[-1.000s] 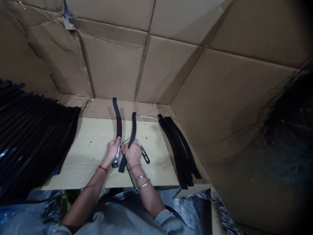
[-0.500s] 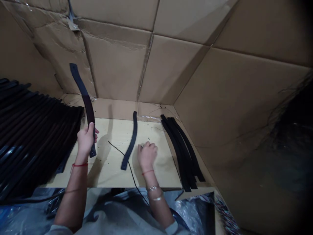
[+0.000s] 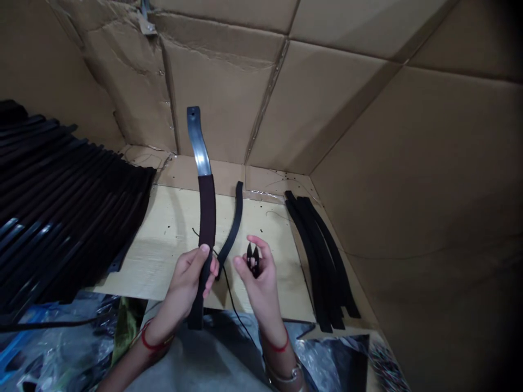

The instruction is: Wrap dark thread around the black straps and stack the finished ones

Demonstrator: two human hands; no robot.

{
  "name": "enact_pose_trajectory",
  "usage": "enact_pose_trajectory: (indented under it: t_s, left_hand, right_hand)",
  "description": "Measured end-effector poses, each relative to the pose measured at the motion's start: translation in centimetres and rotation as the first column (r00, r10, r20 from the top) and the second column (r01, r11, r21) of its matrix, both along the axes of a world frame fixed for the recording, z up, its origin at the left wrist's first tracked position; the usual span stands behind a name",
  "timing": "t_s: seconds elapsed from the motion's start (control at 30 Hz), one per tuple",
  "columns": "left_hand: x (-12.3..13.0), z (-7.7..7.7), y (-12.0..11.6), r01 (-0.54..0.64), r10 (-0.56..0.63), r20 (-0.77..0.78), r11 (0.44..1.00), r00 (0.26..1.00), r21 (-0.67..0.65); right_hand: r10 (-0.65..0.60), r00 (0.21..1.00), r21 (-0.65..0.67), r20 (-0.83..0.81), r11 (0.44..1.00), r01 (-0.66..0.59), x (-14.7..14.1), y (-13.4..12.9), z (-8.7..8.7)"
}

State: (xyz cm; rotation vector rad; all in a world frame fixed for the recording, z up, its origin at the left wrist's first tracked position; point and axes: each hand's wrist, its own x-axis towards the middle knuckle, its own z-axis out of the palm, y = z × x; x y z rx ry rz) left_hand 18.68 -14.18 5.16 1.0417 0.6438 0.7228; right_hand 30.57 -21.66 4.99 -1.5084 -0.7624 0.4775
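Observation:
My left hand [image 3: 188, 283] grips the lower end of a curved metal strip [image 3: 206, 212], held upright. Its top is bare shiny steel with a hole, and dark fabric or leather covers the middle. My right hand [image 3: 258, 286] pinches small black thread snips [image 3: 252, 260] between thumb and fingers, with the blades pointing up. A loose curved black strip [image 3: 233, 231] lies on the pale wooden board [image 3: 155, 256], just behind my hands, and its lower end nearly reaches my left fingers.
Several black strips lie in a pile [image 3: 321, 261] at the board's right side. A large overlapping row of dark strips [image 3: 73, 201] fills the left. Cardboard lines the walls behind. A thin black cord [image 3: 231, 291] crosses the board, and plastic sheeting lies below its front edge.
My left hand has brought the strip from the left to the middle, with its bare steel end up. My right hand has lifted the snips off the board.

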Motion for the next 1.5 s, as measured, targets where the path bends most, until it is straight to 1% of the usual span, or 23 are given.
enact_pose_trajectory:
  t_s: [0.07, 0.13, 0.23, 0.37, 0.47, 0.5, 0.57, 0.67, 0.7, 0.73, 0.8, 0.9, 0.93, 1.0, 1.07, 1.13, 1.2, 1.27, 1.37, 1.5]
  left_hand:
    - [0.2, 0.1, -0.4, 0.009, -0.009, 0.006, 1.000, 1.000, 0.016]
    - [0.4, 0.1, -0.6, 0.015, -0.015, -0.005, 0.999, 1.000, 0.029]
    - [0.3, -0.2, -0.8, 0.042, -0.041, -0.022, 0.999, 0.999, 0.032]
    - [-0.3, -0.5, -1.0, 0.082, -0.081, -0.071, 0.997, 0.994, 0.006]
    - [-1.0, -0.4, -1.0, 0.069, -0.072, -0.096, 0.997, 0.993, -0.030]
    - [-1.2, -0.3, -0.8, 0.084, -0.087, -0.090, 0.996, 0.992, -0.039]
    - [-1.5, 0.2, -0.5, 0.178, -0.181, -0.046, 0.982, 0.982, -0.058]
    - [-1.9, 0.8, 0.0, 0.379, -0.377, 0.039, 0.923, 0.925, -0.060]
    - [-2.0, 1.0, 0.0, 0.411, -0.409, 0.048, 0.910, 0.911, -0.050]
    - [-2.1, 1.1, -0.1, 0.402, -0.401, 0.041, 0.915, 0.915, -0.038]
    - [-2.2, 1.2, -0.6, 0.309, -0.309, -0.007, 0.951, 0.951, -0.017]
    - [-2.3, 1.2, -1.4, 0.160, -0.157, -0.085, 0.987, 0.984, 0.022]
    - [-2.2, 1.2, -1.6, 0.139, -0.134, -0.098, 0.990, 0.986, 0.038]
    - [-2.2, 1.4, -1.7, 0.101, -0.094, -0.104, 0.993, 0.990, 0.059]
    - [-2.1, 1.6, -1.6, 0.064, -0.056, -0.110, 0.995, 0.992, 0.071]
    - [-2.2, 1.8, -1.5, 0.027, -0.015, -0.125, 0.995, 0.992, 0.092]
    - [-2.3, 2.0, -1.6, -0.010, 0.028, -0.141, 0.992, 0.990, 0.124]
    - [-2.4, 2.2, -1.7, -0.047, 0.071, -0.150, 0.986, 0.986, 0.161]
    - [-2.5, 2.5, -1.8, -0.067, 0.105, -0.168, 0.975, 0.980, 0.214]
    - [-2.6, 2.6, -1.8, -0.033, 0.074, -0.167, 0.972, 0.983, 0.234]
  right_hand:
    - [0.148, 0.983, 0.037, -0.109, 0.989, -0.144, -1.6, 0.7, 2.1]
    - [0.209, 0.962, 0.054, -0.175, 0.978, -0.202, -2.4, 1.3, 3.1]
    - [0.220, 0.953, 0.044, -0.210, 0.975, -0.216, -2.4, 1.7, 3.1]
    - [0.246, 0.953, 0.088, -0.174, 0.968, -0.234, -2.3, 1.2, 2.6]
    - [0.317, 0.935, 0.142, -0.160, 0.945, -0.296, -2.7, 0.4, 2.3]
    - [0.339, 0.928, 0.148, -0.154, 0.936, -0.318, -2.8, 0.2, 2.2]
    - [0.373, 0.919, 0.153, -0.130, 0.923, -0.353, -2.8, -0.4, 2.2]
    - [0.436, 0.897, 0.138, -0.069, 0.895, -0.425, -2.6, -1.0, 2.6]
    - [0.463, 0.886, 0.127, -0.035, 0.881, -0.456, -2.6, -1.1, 2.9]
    - [0.485, 0.875, 0.115, -0.001, 0.869, -0.481, -2.6, -1.2, 3.3]
    - [0.506, 0.860, 0.090, 0.065, 0.856, -0.510, -2.9, -1.3, 4.0]
    - [0.457, 0.883, 0.094, 0.112, 0.879, -0.467, -3.3, -1.3, 4.7]
    - [0.440, 0.893, 0.098, 0.092, 0.889, -0.448, -3.3, -1.4, 4.8]
    - [0.420, 0.907, 0.116, -0.003, 0.901, -0.417, -3.3, -1.8, 4.7]
    - [0.445, 0.887, 0.125, -0.123, 0.894, -0.431, -3.1, -2.5, 4.6]
    - [0.488, 0.855, 0.074, -0.174, 0.873, -0.483, -3.1, -3.1, 4.3]
    - [0.517, 0.846, -0.011, -0.130, 0.852, -0.523, -3.4, -3.4, 4.3]
    - [0.492, 0.870, -0.047, -0.021, 0.869, -0.492, -3.9, -3.3, 4.4]
    - [0.420, 0.900, -0.013, 0.118, 0.907, -0.422, -4.6, -2.8, 4.6]
    - [0.351, 0.919, 0.011, 0.182, 0.933, -0.358, -4.9, -2.5, 4.3]
